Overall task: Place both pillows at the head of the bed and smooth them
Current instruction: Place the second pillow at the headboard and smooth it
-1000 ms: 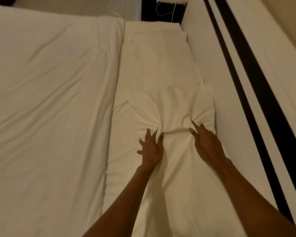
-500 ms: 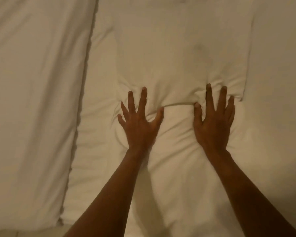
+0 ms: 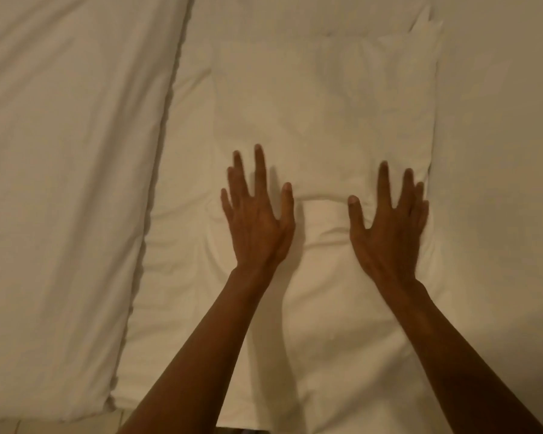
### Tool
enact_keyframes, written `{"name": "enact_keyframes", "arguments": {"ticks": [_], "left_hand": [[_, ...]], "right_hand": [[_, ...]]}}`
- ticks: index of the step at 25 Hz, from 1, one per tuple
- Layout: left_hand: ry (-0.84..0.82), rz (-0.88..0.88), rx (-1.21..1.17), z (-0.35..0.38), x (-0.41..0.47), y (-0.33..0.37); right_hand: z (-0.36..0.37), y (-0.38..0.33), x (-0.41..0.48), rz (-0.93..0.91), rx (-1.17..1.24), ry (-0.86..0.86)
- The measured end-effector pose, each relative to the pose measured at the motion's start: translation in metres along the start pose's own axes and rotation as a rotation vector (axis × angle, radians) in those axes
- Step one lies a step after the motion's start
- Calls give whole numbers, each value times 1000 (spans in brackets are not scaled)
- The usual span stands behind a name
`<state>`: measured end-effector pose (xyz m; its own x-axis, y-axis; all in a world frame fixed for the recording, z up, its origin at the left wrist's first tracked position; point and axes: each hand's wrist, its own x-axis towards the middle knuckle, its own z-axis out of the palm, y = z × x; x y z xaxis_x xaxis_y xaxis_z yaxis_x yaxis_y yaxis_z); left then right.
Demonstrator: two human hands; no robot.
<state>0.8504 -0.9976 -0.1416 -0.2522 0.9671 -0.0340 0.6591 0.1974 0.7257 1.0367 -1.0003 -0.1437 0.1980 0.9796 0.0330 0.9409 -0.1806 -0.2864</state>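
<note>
White cotton covers everything: to the left of both hands lies the duvet point(image 3: 69, 183), and beside it the left hand point(image 3: 257, 220) rests flat with fingers spread and clamped on nothing, its fingertips on the near edge of the far pillow point(image 3: 326, 114). The right hand point(image 3: 389, 227) lies likewise, splayed and empty, across the seam where that pillow meets the near pillow point(image 3: 326, 324) under both wrists. Both pillows seem placed and the smoothing step is in hand; next, I judge, both palms should sweep outward over the remaining creases.
</note>
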Motion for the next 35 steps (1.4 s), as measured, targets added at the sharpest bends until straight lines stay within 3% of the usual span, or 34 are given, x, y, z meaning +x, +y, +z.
{"name": "enact_keyframes", "arguments": {"ticks": [3,13,18,23,30,35], "left_hand": [[-119,102,102,16,-6,-9],[-196,100,172,2,-33,-44],[-196,-24,194,-2,-52,-53],[-207,-21,199,-8,-63,-58],[-357,-90,162,-25,-99,-67],[-424,-151,300,-40,-127,-73]], "right_hand": [[14,-9,-3,-103,-46,-4],[14,10,-28,-17,-42,1],[12,17,-39,-5,-50,-25],[7,23,-52,25,-83,-38],[1,37,-85,69,-110,-78],[-9,38,-113,113,-131,-112]]}}
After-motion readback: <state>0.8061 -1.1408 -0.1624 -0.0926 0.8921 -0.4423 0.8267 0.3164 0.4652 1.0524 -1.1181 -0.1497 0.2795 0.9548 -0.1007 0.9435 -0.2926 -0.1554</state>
